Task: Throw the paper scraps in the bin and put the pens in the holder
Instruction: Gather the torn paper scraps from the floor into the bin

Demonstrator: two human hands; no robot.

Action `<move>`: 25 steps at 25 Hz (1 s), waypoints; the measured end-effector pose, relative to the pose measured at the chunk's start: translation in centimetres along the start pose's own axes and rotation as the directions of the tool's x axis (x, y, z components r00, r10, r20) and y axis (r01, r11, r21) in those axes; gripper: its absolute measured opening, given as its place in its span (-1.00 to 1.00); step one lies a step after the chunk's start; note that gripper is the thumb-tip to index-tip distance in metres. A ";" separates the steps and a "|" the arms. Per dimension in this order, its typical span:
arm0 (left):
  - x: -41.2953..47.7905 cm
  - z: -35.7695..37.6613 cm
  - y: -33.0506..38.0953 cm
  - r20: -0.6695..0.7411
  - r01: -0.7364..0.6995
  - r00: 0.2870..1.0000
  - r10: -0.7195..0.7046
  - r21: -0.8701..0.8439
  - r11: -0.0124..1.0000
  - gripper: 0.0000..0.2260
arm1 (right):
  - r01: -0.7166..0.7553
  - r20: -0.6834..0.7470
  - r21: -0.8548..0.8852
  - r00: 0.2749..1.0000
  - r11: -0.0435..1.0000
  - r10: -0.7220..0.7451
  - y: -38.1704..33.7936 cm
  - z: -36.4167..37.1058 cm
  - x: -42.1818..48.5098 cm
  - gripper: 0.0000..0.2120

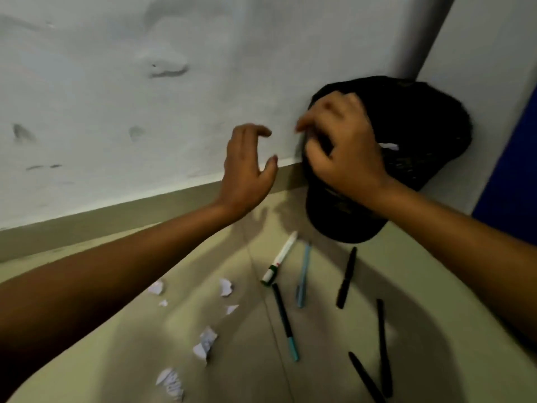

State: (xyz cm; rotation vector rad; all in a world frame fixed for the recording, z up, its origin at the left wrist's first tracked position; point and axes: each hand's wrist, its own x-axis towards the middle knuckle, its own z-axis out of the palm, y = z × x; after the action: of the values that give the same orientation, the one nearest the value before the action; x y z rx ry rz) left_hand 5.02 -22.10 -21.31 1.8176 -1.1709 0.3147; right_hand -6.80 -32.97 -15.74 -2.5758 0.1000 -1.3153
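A scuffed white wall and a beige tiled floor fill most of the view, and a black mesh bin stands in the corner where they meet. The right hand hovers over the bin's near rim with its fingers loosely curled; whether it holds a scrap cannot be told, since nothing white shows between them. One white scrap appears already inside the bin. The left hand hangs just beside the bin, fingers spread and empty. On the floor lie six pens: a white marker, a light blue pen, a teal-tipped pen and three black pens. Left of them are scattered paper scraps, roughly six pieces. No pen holder is visible. The step looks like dropping scraps into the bin; doing it well likely means releasing squarely over the opening, not at the rim, then gathering several scraps per trip and pinching small pieces firmly so none flutter away.
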 end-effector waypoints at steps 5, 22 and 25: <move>-10.8 -7.2 -11.9 0.441 0.179 0.799 -0.410 0.475 0.861 -0.35 | 0.060 0.621 0.202 0.764 0.978 -0.175 -6.4 9.9 -9.9 -0.71; -36.8 -12.3 -2.8 0.681 0.171 0.585 -0.440 0.426 0.888 -0.23 | 0.281 0.790 0.488 0.261 0.827 -0.555 -17.4 12.3 -28.7 -0.33; -36.0 -11.9 -5.1 0.651 0.067 0.671 -0.355 0.423 0.904 -0.45 | 0.311 0.633 0.547 0.454 0.777 -0.627 -15.7 14.0 -27.4 -0.75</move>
State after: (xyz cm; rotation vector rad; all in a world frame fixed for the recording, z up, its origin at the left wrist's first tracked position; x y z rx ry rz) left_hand -6.35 9.10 -40.29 2.5104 -1.4552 -0.4078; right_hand -12.54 -10.40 -41.32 -2.6500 -1.0205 -0.0800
